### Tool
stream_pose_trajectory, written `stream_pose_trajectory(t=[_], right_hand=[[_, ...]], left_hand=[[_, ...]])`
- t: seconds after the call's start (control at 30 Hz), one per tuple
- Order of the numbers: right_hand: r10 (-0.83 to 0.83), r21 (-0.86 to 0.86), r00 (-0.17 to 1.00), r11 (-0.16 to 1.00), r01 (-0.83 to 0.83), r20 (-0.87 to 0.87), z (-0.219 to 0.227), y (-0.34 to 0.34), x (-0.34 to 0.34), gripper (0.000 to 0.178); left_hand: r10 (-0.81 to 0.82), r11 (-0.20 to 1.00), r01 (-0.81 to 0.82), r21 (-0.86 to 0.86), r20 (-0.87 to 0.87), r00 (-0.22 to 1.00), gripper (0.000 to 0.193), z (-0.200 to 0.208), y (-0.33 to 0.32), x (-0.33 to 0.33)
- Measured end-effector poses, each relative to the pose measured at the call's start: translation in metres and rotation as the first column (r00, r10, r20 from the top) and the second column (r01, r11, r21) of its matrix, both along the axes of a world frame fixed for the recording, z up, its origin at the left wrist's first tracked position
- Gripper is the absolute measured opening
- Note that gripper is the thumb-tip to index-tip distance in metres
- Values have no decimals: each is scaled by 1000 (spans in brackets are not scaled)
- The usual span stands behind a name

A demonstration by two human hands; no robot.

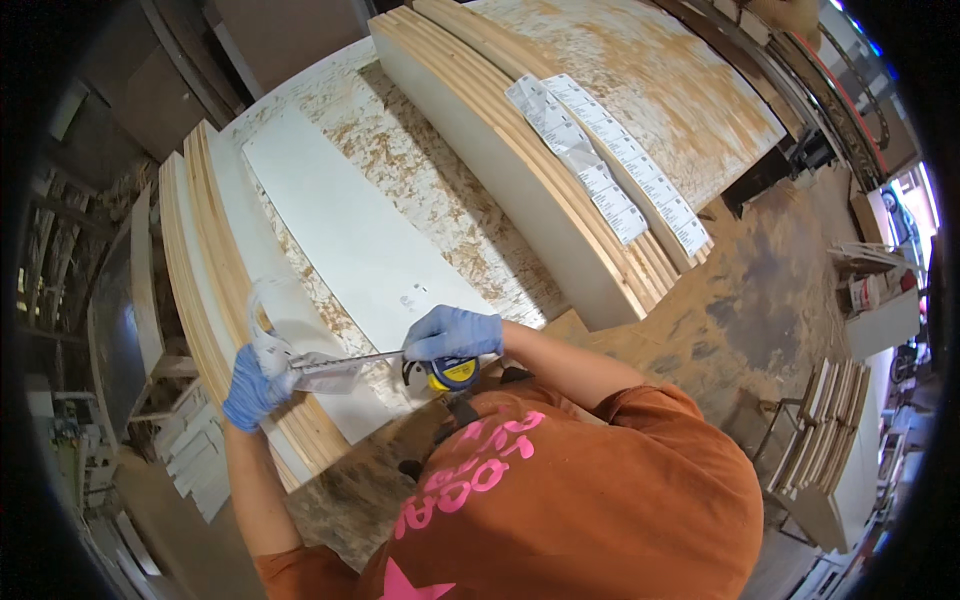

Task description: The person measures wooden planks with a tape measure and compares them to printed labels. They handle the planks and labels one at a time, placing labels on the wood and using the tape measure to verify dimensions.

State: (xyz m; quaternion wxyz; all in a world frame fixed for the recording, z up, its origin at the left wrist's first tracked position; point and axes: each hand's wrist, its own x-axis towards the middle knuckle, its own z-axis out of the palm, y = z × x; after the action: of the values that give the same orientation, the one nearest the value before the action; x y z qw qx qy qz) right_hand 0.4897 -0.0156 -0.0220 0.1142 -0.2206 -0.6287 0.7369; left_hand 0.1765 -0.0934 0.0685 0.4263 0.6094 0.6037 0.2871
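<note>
My right hand (455, 333), in a blue glove, is closed around a yellow and black tape measure (452, 374). Its metal blade (350, 359) is drawn out toward my left hand (256, 388), also gloved in blue. The left fingers are closed on a bunched, looped white strip (272, 345), blurred, beside the blade's end. Whether they pinch the blade too, I cannot tell. Under and beyond both hands lies a long white board (350, 215) on the worktable.
Stacked white boards with bare wood edges (215, 240) stand left. A taller stack (500, 130) on the right carries printed label strips (580, 160). Sawdust covers the worktable (640, 60). More boards (825, 430) rest on a rack at far right.
</note>
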Motion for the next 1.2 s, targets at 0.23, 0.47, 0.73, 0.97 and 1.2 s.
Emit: stream_pose_trajectory(t=[0.23,0.47,0.73,0.97,1.2], right_hand=[[-20,-168,999,985,26,35,-16,0,79,33],[-261,-499,962,824,267,84,-81,-14,120,37],[-624,-579,677,406,707,390,-133,-2,115,29],[-798,-285,462,373,883,387,-146,10,105,37],[-862,-247,438,380,891,255,-150,12,99,47]], left_hand=[[-4,997,24,75,-250,968,56,-1,2,26],[382,904,-388,178,68,922,40,-10,13,97],[591,759,-650,35,381,710,50,-52,12,181],[556,810,-534,-242,606,569,47,-125,-3,201],[565,815,-462,-351,659,496,50,-130,9,218]])
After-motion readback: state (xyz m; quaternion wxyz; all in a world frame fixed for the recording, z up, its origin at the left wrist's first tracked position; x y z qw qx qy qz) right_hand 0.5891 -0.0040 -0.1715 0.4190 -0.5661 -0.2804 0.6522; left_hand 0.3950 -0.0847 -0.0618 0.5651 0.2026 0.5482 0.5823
